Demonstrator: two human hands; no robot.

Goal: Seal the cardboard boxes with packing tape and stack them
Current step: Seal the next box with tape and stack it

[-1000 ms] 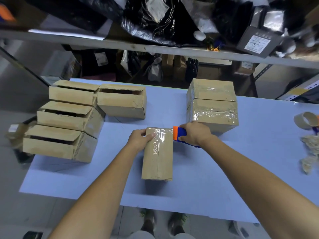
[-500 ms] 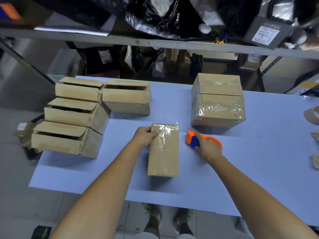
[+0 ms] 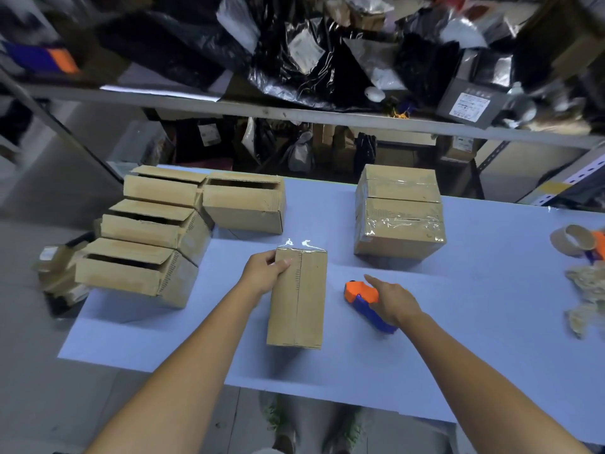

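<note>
Head view: left hand (image 3: 262,273) grips the far left corner of a cardboard box (image 3: 301,306) lying mid-desk (image 3: 491,329). Right hand (image 3: 396,303) lies over the orange-and-blue tape dispenser (image 3: 358,291) just right of the box; whether it grips, I cannot tell.

Shelf (image 3: 327,117) behind table: black plastic bags (image 3: 294,70), grey labelled carton (image 3: 471,99).
Table (image 3: 491,339), right edge: crumpled brownish scraps (image 3: 586,283).

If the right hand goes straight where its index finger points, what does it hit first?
Probably the far right corner of the box that the left hand holds; the right hand, lying on the tape dispenser, points away and leftward. Depth is unclear, so it might pass just beyond.
</note>
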